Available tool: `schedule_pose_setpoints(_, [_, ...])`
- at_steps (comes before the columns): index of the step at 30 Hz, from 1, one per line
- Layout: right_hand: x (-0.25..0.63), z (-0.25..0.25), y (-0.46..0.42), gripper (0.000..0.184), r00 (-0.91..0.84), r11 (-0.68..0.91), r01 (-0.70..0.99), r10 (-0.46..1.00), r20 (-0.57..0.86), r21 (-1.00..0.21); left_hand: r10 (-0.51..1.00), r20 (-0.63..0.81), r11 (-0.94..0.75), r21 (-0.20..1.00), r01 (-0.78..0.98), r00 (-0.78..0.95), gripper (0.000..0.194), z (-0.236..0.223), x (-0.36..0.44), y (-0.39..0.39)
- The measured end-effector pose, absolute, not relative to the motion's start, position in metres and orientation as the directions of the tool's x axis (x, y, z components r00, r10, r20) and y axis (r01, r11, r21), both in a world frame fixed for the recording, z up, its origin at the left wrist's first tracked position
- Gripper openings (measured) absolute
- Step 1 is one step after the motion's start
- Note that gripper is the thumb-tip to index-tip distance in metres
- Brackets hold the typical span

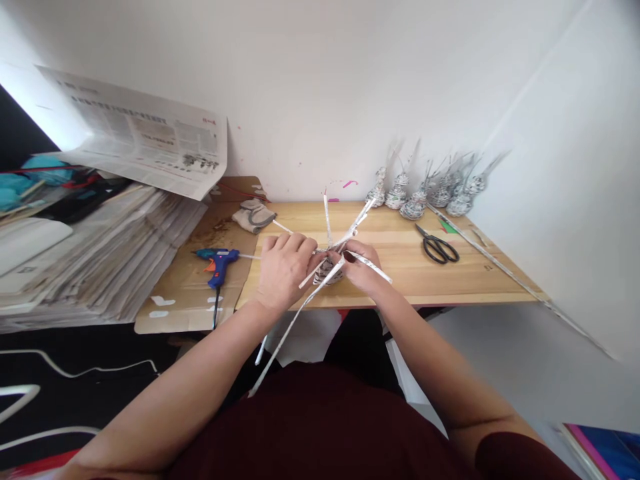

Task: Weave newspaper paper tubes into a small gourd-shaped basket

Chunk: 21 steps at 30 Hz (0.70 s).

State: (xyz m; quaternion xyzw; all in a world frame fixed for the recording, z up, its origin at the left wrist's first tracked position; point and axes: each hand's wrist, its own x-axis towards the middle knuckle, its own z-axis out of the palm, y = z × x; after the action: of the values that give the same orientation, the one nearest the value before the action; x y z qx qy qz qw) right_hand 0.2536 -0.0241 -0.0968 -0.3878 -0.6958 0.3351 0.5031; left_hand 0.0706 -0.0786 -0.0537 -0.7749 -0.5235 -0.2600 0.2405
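Pale wood makes up the table [450,277] I am looking down on, pushed against a white wall, with a second white wall closing in on its right. Left of the table lies a sheet of cardboard [185,293] carrying a blue glue gun [219,261] and a grey glove [254,215], and beyond the cardboard sits a thick stack of newspapers [100,260] with one open sheet leaning on the wall. At the back of the table stands a row of small woven figures [425,193] with thin tails pointing up. Black scissors [439,248] lie in front of that row, handles toward me.

Near the front edge of the table, between my hands, sits the woven piece [327,270], a small bundle of rolled paper sticks. Its sticks fan out in all directions: several rise up and away toward the wall, one runs right across the table, and the longest slants down off the front edge toward my lap.

My left hand [285,270] is curled over the left side of the woven piece, fingers bent and closed on the sticks. My right hand [363,267] grips the right side, fingers pinched on the sticks; how tightly, I cannot tell.
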Motion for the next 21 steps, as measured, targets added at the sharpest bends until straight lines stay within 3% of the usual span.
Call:
schedule_pose_setpoints(4, [0.254, -0.100, -0.024, 0.021, -0.176, 0.483, 0.221, 0.874, 0.453, -0.847, 0.730, 0.639, -0.291, -0.028, 0.956, 0.241, 0.030, -0.054, 0.066, -0.076])
schedule_pose_setpoints(9, [0.252, -0.100, -0.024, 0.022, -0.177, 0.474, 0.200, 0.878, 0.444, -0.858, 0.843, 0.504, -0.346, 0.240, 0.907, 0.188, 0.031, -0.055, 0.059, -0.066])
schedule_pose_setpoints(15, [0.251, -0.092, -0.026, 0.026, -0.200, 0.471, 0.209, 0.878, 0.434, -0.857, 0.858, 0.459, -0.459, 0.479, 0.748, 0.233, 0.016, -0.051, 0.065, -0.054])
schedule_pose_setpoints(19, [0.254, -0.084, -0.030, 0.031, -0.227, 0.476, 0.256, 0.876, 0.426, -0.842, 0.836, 0.427, -0.540, 0.525, 0.657, 0.345, 0.015, -0.052, 0.057, -0.043])
schedule_pose_setpoints(21, [0.255, -0.081, -0.031, 0.033, -0.243, 0.481, 0.273, 0.872, 0.424, -0.833, 0.800, 0.433, -0.594, 0.472, 0.652, 0.415, 0.016, -0.052, 0.052, -0.038])
